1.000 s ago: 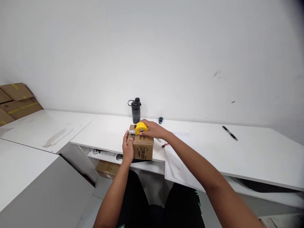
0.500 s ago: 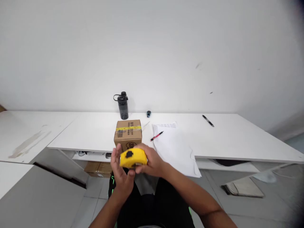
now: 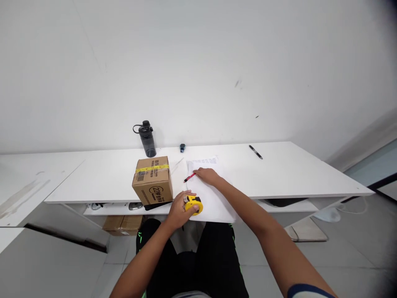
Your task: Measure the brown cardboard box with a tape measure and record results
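Note:
My left hand (image 3: 179, 210) is wrapped round a yellow tape measure (image 3: 196, 205) near the front edge of the desk. Over the white paper sheets (image 3: 214, 203), my right hand (image 3: 207, 175) has its fingers closed on the upper end of a red and black pen (image 3: 188, 178). The pen's dark tip points left, past the edge of the paper. To the left of both hands sits a cardboard box (image 3: 151, 178) with yellow tape across its top.
Behind the box a dark water bottle (image 3: 147, 140) stands by the wall. A small dark object (image 3: 182, 147) lies near the wall, and a black pen (image 3: 255, 152) lies farther right. Under the white desk (image 3: 102, 176), a shelf holds several items; cardboard boxes (image 3: 124, 224) sit on the floor.
My right hand has left the tape measure, reached forward onto the paper and taken hold of the red pen. The tape measure is now in my left hand alone, a little farther right.

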Demonstrator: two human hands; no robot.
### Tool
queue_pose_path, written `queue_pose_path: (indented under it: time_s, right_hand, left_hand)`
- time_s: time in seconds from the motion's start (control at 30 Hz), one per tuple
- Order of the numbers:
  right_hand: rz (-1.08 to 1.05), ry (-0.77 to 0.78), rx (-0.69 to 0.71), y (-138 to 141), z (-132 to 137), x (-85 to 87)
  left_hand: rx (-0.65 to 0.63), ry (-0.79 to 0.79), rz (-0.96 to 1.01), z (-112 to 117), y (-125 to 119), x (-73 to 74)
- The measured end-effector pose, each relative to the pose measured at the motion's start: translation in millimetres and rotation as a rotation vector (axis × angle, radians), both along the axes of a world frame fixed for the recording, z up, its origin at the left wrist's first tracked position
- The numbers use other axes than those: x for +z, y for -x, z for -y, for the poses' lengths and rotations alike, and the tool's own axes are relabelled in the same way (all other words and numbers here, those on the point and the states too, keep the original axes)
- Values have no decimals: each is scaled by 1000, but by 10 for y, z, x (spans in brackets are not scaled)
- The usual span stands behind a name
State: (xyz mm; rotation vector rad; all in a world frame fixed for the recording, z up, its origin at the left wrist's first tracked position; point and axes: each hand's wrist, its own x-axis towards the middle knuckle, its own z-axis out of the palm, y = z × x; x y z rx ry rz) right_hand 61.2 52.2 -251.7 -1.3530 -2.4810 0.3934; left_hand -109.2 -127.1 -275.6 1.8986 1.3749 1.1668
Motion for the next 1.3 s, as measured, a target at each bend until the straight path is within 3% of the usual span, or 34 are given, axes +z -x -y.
queue_pose_path:
  time_s: [0.1, 0.23, 0.37, 0.43, 0.7, 1.3]
  right_hand:
    - [-87, -23, -3, 64, -36, -101]
    - [-287, -27, -80, 206, 148, -225]
    - [-738, 146, -130, 309, 307, -347]
    - [-857, 207, -152, 319, 336, -374]
    - [-838, 234, -227, 332, 313, -404]
    - [-824, 208, -239, 339, 288, -484]
  left_hand:
    - [-15, -8, -107, -227, 36, -11]
    - [42, 54, -192, -369, 63, -110]
    - [66, 77, -287, -367, 63, -198]
    - [43, 53, -321, -359, 64, -210]
    - [13, -11, -367, -355, 57, -229]
    - [10, -13, -334, -357, 48, -267]
